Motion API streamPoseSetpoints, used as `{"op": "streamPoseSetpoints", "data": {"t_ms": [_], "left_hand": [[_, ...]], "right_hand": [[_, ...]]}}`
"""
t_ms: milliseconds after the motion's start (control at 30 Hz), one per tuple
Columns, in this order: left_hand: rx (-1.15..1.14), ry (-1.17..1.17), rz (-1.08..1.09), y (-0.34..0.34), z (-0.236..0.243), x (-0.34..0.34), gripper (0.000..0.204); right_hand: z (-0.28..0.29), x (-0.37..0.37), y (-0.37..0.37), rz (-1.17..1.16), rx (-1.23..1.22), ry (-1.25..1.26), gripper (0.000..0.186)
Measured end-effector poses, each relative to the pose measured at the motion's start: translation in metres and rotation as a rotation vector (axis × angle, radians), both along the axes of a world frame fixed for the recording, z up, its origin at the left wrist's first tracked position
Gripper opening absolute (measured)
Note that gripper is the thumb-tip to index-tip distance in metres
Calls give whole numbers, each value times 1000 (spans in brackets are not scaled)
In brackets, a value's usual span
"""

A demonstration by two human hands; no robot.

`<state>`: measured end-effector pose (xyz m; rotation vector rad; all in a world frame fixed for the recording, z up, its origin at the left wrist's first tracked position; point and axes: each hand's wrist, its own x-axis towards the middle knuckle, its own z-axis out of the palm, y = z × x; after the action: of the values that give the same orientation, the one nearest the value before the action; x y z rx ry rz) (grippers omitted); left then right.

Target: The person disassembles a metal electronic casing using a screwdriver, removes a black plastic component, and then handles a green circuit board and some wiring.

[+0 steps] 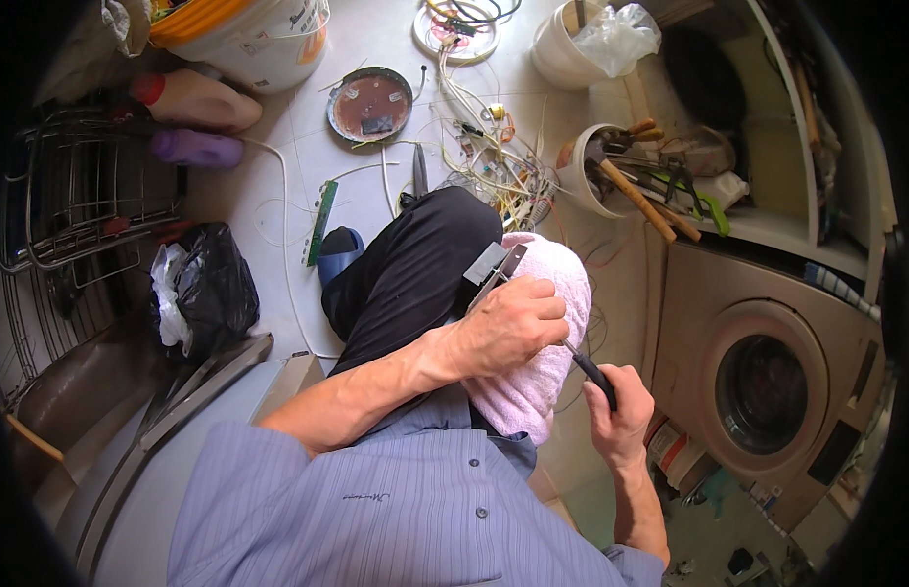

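My left hand is closed around a small grey metal bracket-like piece, which sticks out past its fingers above my knees. In my right fist is the black handle of a screwdriver. Its thin shaft runs up and left into my left hand, where the fingers hide most of it, so I cannot tell exactly where the tip bears. Under both hands a pink towel covers my right thigh. My left knee, in dark trousers, lies beside it.
On the floor ahead lie a tangle of wires, a round pan, a green circuit board and a dark-bladed tool. A tool bucket and a washing machine stand right. A black bag and wire rack are left.
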<state>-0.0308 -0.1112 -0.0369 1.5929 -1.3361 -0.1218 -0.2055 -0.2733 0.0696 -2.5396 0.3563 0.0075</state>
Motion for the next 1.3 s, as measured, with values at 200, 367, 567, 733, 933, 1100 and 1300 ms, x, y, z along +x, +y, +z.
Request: {"op": "streamPoseSetpoints", "data": {"t_ms": [200, 367, 567, 733, 933, 1100, 1300], "left_hand": [[-9, 8, -6, 0, -1, -1, 6], [13, -17, 4, -1, 2, 1, 9], [-14, 28, 2, 0, 1, -1, 10], [2, -29, 15, 1, 2, 2, 11], [65, -162, 13, -6, 1, 3, 12], [97, -166, 48, -8, 1, -6, 8], [80, -140, 97, -7, 5, 2, 8]], "right_hand": [[8, -4, -16, -726, 1294, 384, 23], [-4, -5, -1, -173, 185, 61, 11], [-5, -8, 3, -730, 1151, 95, 18], [-15, -4, -26, -560, 1050, 375, 22], [-15, 11, -16, 134, -36, -162, 30], [4, 32, -53, -323, 1008, 587, 29], [-13, 39, -42, 362, -141, 37, 32]]}}
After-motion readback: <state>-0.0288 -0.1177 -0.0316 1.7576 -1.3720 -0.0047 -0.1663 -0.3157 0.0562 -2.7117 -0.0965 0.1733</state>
